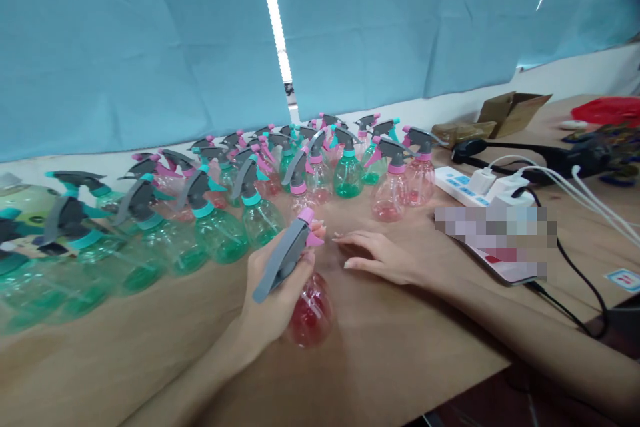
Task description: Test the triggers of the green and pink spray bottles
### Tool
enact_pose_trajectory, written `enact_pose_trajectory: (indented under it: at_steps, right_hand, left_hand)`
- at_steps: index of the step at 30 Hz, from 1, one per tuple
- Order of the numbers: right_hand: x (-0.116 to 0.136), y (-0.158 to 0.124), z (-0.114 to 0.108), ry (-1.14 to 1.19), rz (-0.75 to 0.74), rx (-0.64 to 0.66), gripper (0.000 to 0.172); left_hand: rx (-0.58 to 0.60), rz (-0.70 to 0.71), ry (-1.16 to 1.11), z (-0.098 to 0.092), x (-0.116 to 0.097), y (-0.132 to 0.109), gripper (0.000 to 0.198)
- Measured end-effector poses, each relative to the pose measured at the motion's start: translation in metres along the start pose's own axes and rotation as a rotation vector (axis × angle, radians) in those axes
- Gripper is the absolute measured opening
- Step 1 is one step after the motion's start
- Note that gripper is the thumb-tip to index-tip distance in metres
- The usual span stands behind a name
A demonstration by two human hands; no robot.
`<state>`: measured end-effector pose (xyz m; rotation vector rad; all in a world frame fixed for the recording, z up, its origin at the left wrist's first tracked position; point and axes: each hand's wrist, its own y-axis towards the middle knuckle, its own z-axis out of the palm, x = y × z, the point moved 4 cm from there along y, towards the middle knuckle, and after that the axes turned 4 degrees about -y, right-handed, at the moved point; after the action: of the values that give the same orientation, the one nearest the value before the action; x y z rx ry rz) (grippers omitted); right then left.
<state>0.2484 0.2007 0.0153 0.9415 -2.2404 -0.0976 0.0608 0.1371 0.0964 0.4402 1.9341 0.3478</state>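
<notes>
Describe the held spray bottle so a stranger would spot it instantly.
Over the brown table, find the person's left hand, near the picture's middle. It grips a red-tinted spray bottle with a grey and pink head. It alone is held; neighbouring bottles stand on the table.

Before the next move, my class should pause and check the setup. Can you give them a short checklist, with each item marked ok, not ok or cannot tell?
1. Left hand has a hold on the pink spray bottle: ok, gripped around its neck.
2. Right hand is free: ok, it holds nothing and is apart from that bottle.
3. Spray head is screwed on tight: cannot tell, the hand hides the joint.
4. Phone is away from the held bottle: ok, it lies well off to the right.
5. Power strip has space around it: not ok, another pink bottle stands close beside it.
</notes>
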Motion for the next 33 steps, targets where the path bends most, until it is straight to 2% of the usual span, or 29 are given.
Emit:
enact_pose_trajectory:
  at_steps: [4,11,18,20,23,27,30,32,33]
  right_hand:
    - [0.022,-0.005,0.000,0.081,-0.036,-0.003,0.065]
    - [0.042,-0.011,0.010,0.214,-0.012,-0.033,0.078]
    - [0.055,-0.014,0.014,0.398,0.000,-0.052,0.089]
    - [0.053,-0.014,0.012,0.417,0.046,-0.092,0.089]
    - [0.047,-0.015,0.006,0.397,0.115,-0.158,0.078]
    - [0.037,-0.014,-0.005,0.337,0.092,-0.192,0.078]
    - [0.026,-0.013,-0.014,0.294,0.091,-0.230,0.077]
    - [0.016,-0.011,-0.020,0.265,0.136,-0.263,0.076]
    - [0.012,-0.009,-0.023,0.247,0.165,-0.279,0.077]
  left_hand:
    - [-0.039,-0.018,0.037,0.000,0.002,0.001,0.004]
    - [-0.074,-0.019,0.050,0.003,0.003,0.002,0.011]
    - [-0.111,0.000,0.030,0.025,0.004,0.016,0.008]
    - [-0.108,0.031,0.026,0.035,0.001,0.023,0.012]
    - [-0.130,0.090,0.055,0.048,-0.005,0.036,0.015]
    - [-0.090,0.168,0.042,0.063,-0.010,0.055,0.026]
    - [-0.041,0.151,0.072,0.066,0.001,0.061,0.041]
    - [-0.018,0.098,0.086,0.062,0.017,0.054,0.049]
    - [-0.006,0.052,0.063,0.059,0.027,0.048,0.047]
